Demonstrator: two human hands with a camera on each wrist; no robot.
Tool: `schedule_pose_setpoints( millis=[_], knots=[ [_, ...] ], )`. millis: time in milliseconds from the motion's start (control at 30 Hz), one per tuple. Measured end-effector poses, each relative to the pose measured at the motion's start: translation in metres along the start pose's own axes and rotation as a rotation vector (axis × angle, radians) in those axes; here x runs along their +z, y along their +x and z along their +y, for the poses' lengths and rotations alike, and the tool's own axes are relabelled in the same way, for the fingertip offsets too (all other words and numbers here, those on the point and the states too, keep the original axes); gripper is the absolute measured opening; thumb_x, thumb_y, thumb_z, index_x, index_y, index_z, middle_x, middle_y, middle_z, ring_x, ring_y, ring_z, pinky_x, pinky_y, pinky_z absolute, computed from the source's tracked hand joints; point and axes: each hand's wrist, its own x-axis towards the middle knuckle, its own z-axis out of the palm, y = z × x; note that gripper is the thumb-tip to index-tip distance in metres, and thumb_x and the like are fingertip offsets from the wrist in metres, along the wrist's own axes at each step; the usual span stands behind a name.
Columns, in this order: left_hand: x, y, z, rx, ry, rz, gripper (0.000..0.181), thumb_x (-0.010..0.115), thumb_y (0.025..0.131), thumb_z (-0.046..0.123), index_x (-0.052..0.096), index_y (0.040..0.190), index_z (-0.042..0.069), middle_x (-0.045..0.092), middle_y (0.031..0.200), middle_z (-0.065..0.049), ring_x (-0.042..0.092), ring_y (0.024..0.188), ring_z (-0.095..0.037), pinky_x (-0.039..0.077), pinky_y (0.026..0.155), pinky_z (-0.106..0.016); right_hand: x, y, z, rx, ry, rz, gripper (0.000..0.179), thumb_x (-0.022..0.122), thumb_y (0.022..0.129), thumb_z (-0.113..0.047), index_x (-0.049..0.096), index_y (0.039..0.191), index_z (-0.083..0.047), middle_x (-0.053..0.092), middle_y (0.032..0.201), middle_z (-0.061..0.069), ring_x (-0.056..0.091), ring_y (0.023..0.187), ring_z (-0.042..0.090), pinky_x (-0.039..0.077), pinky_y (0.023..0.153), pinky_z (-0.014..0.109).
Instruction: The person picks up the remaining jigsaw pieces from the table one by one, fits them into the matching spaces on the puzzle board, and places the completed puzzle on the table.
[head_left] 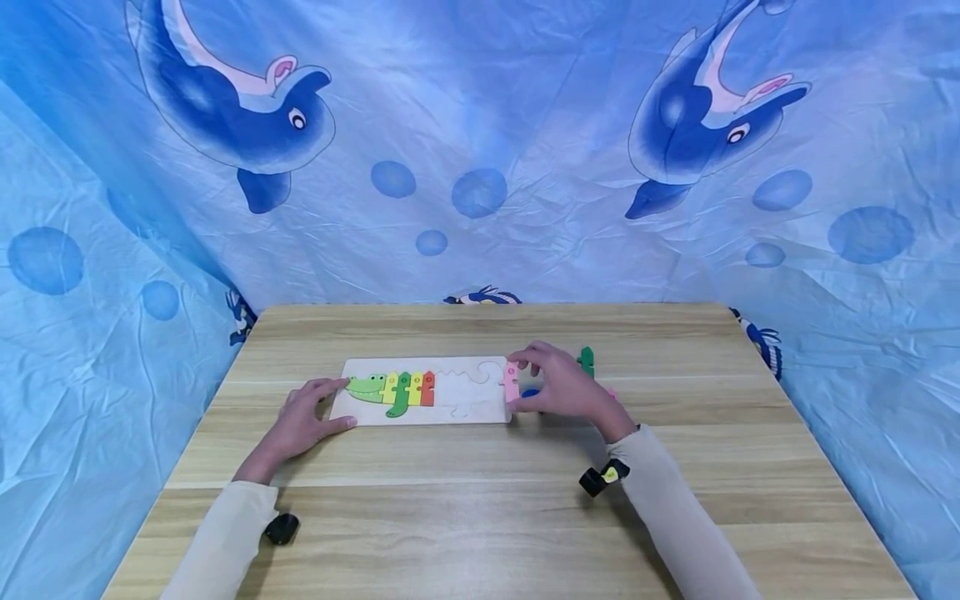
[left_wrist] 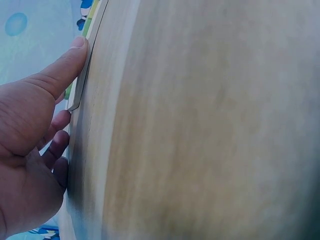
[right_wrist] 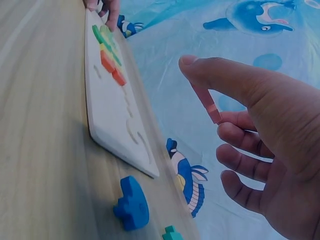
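Observation:
A white puzzle board (head_left: 472,412) lies flat on the table. Its left part carries a crocodile head (head_left: 367,388) and yellow, green and orange body pieces (head_left: 416,388). My left hand (head_left: 302,421) holds the board's left end, thumb at the near corner and a finger by the crocodile's snout. Between thumb and fingers my right hand (head_left: 558,383) pinches a pink puzzle piece (head_left: 512,382), raised at the board's right end. In the right wrist view the piece (right_wrist: 207,103) is seen edge-on, apart from the board (right_wrist: 112,120).
A blue puzzle piece (right_wrist: 132,204) rests on the table just off the board's right end. Beyond my right hand lies a green piece (head_left: 587,361); a bit of pink (head_left: 612,392) shows by the wrist. A blue dolphin-print cloth (head_left: 480,250) hangs behind the wooden table (head_left: 450,517).

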Motion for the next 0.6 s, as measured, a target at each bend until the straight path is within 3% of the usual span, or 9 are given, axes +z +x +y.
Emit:
schedule_pose_setpoints(
  millis=[367,600],
  knots=[
    [0.0,0.0,0.0,0.005,-0.005,0.01,0.079,0.081,0.087,0.042,0.05,0.15,0.006,0.042,0.149,-0.028,0.036,0.13,-0.049,0.026,0.104,-0.065,-0.003,0.029,-0.014,-0.088,0.052,-0.063,0.069,0.089,0.079,-0.038,0.064,0.136,-0.01,0.063,0.12,0.007,0.062,0.102,0.032,0.05,0.077,0.037],
    [-0.002,0.0,0.0,-0.005,-0.002,-0.004,0.081,0.081,0.087,0.043,0.048,0.151,0.006,0.04,0.151,-0.028,0.035,0.132,-0.049,0.026,0.105,-0.066,0.008,0.048,-0.021,-0.092,0.05,-0.075,0.07,0.09,0.079,-0.039,0.064,0.137,-0.012,0.063,0.116,0.001,0.057,0.096,0.019,0.051,0.076,0.034]
  ],
)
